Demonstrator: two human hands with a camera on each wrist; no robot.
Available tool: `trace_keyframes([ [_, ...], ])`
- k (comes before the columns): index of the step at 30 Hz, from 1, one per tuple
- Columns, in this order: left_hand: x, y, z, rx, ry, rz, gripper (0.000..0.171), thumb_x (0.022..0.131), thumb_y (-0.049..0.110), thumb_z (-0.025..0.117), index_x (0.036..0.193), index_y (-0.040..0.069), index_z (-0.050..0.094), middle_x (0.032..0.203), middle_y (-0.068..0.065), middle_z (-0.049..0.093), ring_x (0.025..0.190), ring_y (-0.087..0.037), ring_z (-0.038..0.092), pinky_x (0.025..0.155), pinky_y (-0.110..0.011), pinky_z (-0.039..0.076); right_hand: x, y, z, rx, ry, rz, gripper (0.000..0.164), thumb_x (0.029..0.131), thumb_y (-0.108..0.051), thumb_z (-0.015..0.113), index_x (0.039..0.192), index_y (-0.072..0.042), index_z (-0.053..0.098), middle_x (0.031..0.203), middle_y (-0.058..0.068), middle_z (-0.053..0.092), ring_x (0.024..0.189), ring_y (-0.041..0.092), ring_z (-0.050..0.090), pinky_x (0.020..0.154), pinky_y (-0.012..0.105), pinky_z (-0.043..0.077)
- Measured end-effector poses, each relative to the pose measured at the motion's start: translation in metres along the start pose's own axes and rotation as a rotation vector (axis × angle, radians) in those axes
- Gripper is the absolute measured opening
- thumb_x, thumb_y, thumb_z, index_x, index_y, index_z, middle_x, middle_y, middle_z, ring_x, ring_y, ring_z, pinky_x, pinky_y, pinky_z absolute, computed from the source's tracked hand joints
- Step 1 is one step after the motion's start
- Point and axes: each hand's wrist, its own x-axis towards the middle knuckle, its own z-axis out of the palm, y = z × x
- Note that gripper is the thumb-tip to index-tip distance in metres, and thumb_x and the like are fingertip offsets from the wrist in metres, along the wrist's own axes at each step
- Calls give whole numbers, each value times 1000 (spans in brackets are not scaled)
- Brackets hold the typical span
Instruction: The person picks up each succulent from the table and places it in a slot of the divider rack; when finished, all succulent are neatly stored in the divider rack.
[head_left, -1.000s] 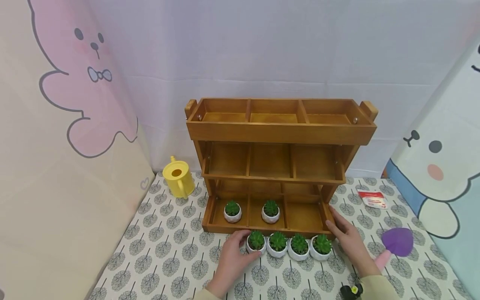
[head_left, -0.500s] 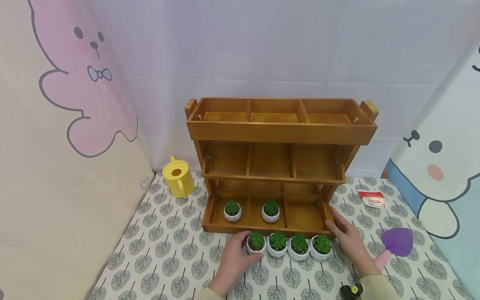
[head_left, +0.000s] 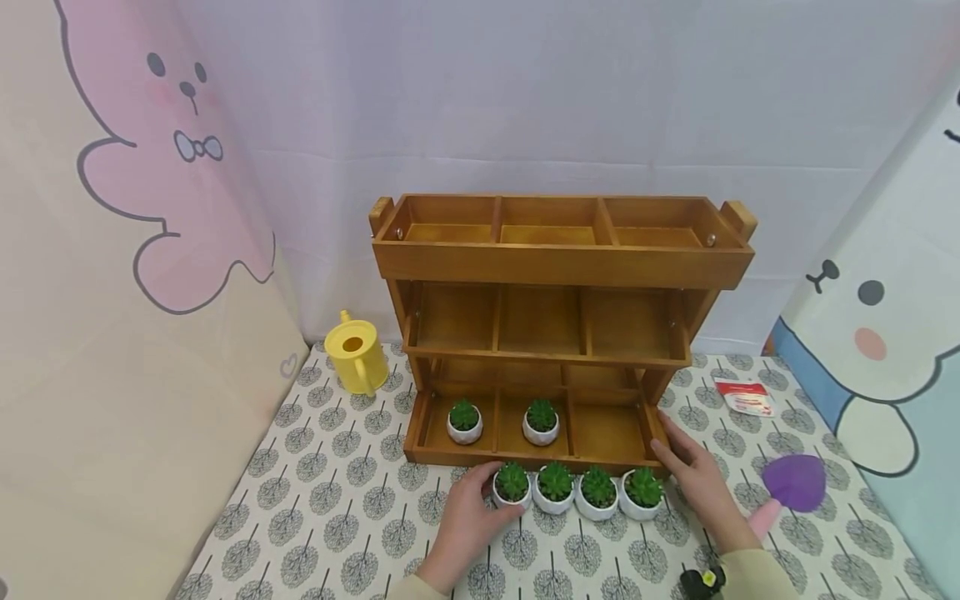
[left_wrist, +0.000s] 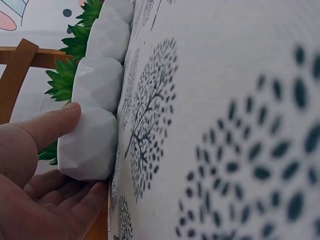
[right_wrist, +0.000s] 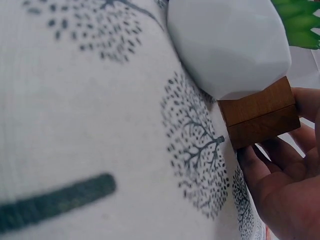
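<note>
My left hand point(head_left: 472, 512) holds the leftmost potted succulent point(head_left: 512, 485) of a row on the table. In the left wrist view its thumb point(left_wrist: 70, 116) presses the front of the white faceted pot point(left_wrist: 87, 145), with the other fingers curled behind. My right hand point(head_left: 693, 475) grips the right end of the bottom tier of a wooden three-tier plant stand point(head_left: 562, 265). The right wrist view shows the corner of that tier point(right_wrist: 262, 115) between thumb and fingers, beside the rightmost pot point(right_wrist: 227, 47). Two more succulents stand in the bottom tier, in the left compartment point(head_left: 465, 422) and the middle one point(head_left: 541, 422).
A yellow watering can point(head_left: 357, 358) stands left of the stand. On the right lie a red and white packet point(head_left: 746, 398) and a purple toy shovel point(head_left: 795, 483) with a pink handle. A small black object point(head_left: 702, 582) is by the right sleeve. Curtains rise behind the tree-patterned cloth point(head_left: 322, 517).
</note>
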Motion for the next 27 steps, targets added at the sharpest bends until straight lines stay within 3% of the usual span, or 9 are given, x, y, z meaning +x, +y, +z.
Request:
trace_keyframes([
  [9, 0, -1, -2, -58, -11, 30, 65, 73, 19, 96, 129, 3, 68, 121, -9, 70, 106, -25, 69, 93, -42, 57, -2, -2, 0, -1, 0, 0, 72, 110, -39, 55, 168, -15, 20, 171, 16, 18, 154, 46, 16, 120, 65, 20],
  [27, -1, 2, -10, -43, -24, 56, 65, 75, 25, 95, 131, 4, 68, 122, -8, 71, 108, -24, 68, 93, -41, 57, -1, 0, 0, 8, 3, 10, 71, 109, -37, 56, 168, -16, 20, 171, 15, 18, 155, 45, 17, 121, 63, 20],
])
